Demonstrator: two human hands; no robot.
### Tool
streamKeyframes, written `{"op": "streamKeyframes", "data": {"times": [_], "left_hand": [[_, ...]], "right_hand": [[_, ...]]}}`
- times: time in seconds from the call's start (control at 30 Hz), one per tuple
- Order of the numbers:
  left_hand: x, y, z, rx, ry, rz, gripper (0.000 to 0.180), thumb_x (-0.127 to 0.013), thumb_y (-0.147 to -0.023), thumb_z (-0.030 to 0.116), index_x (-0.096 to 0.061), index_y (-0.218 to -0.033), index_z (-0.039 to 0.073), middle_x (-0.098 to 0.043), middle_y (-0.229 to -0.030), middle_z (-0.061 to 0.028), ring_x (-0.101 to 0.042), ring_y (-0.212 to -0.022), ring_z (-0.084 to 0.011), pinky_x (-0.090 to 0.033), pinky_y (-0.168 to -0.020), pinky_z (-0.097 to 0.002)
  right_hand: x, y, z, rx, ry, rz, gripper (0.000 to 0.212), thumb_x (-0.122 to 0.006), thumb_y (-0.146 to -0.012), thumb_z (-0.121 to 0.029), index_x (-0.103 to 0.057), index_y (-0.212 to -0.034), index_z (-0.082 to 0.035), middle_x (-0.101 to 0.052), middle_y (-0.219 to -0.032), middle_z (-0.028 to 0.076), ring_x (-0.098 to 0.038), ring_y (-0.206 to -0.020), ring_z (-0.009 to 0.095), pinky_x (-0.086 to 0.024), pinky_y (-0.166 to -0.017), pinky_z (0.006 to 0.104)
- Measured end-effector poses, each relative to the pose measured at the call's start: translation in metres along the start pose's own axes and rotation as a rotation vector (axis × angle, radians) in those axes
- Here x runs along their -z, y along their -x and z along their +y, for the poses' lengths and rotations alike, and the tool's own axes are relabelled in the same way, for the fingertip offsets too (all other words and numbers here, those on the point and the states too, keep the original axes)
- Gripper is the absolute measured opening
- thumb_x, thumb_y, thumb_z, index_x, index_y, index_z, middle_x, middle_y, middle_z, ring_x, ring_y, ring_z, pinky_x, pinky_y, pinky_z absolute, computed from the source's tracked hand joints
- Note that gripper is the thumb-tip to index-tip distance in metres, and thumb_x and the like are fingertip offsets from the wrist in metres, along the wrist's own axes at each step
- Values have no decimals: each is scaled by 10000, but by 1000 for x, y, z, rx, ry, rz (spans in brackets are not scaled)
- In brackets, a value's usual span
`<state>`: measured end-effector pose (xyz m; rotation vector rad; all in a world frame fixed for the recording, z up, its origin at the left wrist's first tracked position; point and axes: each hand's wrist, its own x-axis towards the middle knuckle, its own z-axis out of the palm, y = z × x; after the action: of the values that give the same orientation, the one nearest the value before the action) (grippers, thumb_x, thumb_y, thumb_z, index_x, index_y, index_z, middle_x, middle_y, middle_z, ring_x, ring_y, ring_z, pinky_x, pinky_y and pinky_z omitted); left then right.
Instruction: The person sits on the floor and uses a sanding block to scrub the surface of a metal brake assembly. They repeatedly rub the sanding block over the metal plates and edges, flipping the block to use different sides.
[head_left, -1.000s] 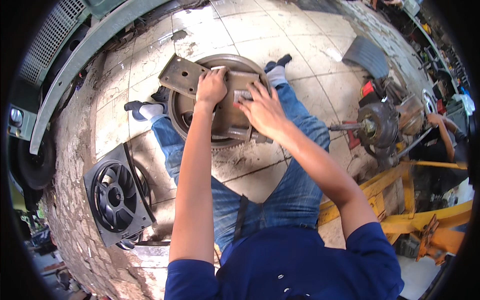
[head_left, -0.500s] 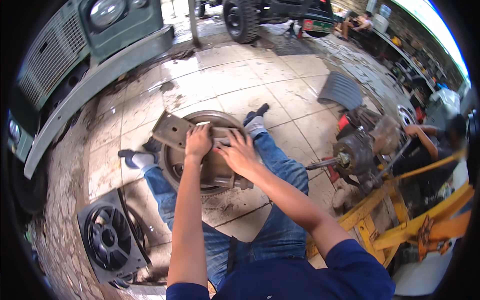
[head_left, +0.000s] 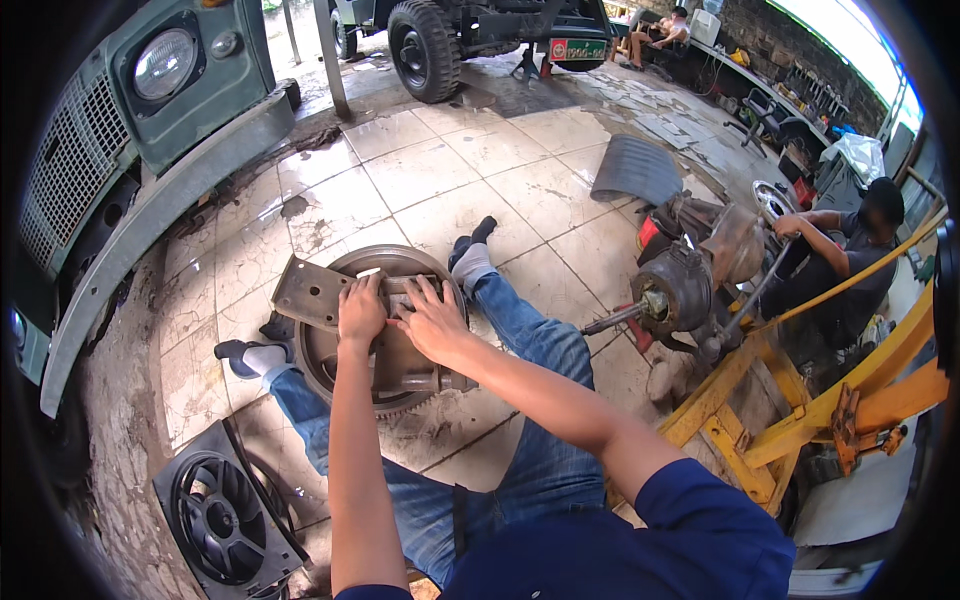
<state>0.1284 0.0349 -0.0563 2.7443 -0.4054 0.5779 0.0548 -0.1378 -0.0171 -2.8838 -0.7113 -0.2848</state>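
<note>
Between my outstretched legs a round metal flywheel (head_left: 418, 262) with a toothed rim lies on the floor. Across it rests a heavy steel bracket (head_left: 305, 291), its flat, holed plate sticking out at the upper left. My left hand (head_left: 361, 312) is closed over the bracket, fingers bent together on its raised part. Just to the right, my right hand (head_left: 434, 324) lies on the same part with its fingers spread. A small red thing shows by the right thumb; whether it is held is hidden.
A black radiator fan (head_left: 222, 515) lies at lower left, below a vehicle's bumper (head_left: 180, 215). On the right are a greasy gearbox-like assembly (head_left: 675, 285), a yellow steel frame (head_left: 740, 440) and a seated person (head_left: 840, 260). A curved grey sheet (head_left: 635, 168) lies beyond.
The view has shifted, so the surroundings sit further left and more of the seated person shows. Both hands stay on the bracket with little visible change.
</note>
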Motion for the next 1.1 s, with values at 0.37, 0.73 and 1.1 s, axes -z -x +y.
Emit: {"op": "streamKeyframes", "data": {"times": [0.37,0.73,1.1], "left_hand": [[8,-1,13,61,15,-78,431,-527,-915,156,-604,-1339,154,-679,-1259,-115,-609,-1225,-279,-392,-1108,-460],[12,0,10,49,11,-60,410,-524,-892,107,-605,-1293,139,-683,-1238,-125,-617,-1212,-294,-431,-1069,-479],[11,0,12,53,19,-30,384,-528,-893,127,-627,-1263,140,-678,-1244,-94,-607,-1217,-264,-419,-1073,-465]], "right_hand": [[-6,12,5,-2,-68,96,406,-492,-1037,-378,-712,-1254,-114,-363,-1588,205,-307,-1474,402,-227,-1153,641],[3,10,6,-4,11,42,380,-523,-1033,-381,-666,-1345,-218,-359,-1601,154,-268,-1505,348,-231,-1165,644],[7,9,15,19,-56,41,380,-508,-1038,-389,-670,-1348,-239,-400,-1576,159,-229,-1520,358,-193,-1191,622]]}}
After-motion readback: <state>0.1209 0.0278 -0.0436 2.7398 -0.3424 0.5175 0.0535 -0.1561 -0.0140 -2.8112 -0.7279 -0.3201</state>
